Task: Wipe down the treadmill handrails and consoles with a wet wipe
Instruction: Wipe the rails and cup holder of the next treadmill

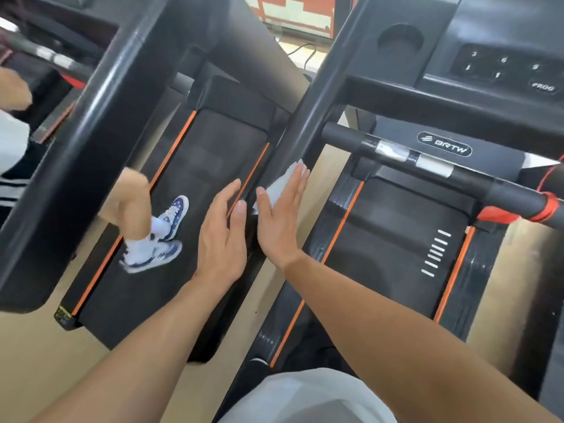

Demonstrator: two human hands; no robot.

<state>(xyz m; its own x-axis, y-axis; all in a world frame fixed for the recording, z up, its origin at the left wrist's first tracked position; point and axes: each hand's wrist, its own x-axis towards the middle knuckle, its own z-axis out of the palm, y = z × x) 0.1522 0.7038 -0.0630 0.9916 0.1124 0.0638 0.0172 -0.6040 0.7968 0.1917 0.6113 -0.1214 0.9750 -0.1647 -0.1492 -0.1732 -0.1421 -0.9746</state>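
A white wet wipe [285, 181] lies flat under the fingers of my right hand [280, 221], pressed against the right side of the black left handrail [293, 129] of the right treadmill. My left hand [222, 236] sits on the other side of the same rail, fingers straight and apart, with the thumb lying on top of the rail. The rail runs up to the black console [503, 65], which has a number keypad and a cup recess. Below the console a black crossbar [457, 172] carries metal sensor patches.
On the left treadmill belt [213, 154] another person is running in blue-and-white shoes [171, 215]. That machine's thick black handrail [91, 117] crosses the upper left. A red cord and ring [549, 206] hang at the crossbar's right end. The floor is tan.
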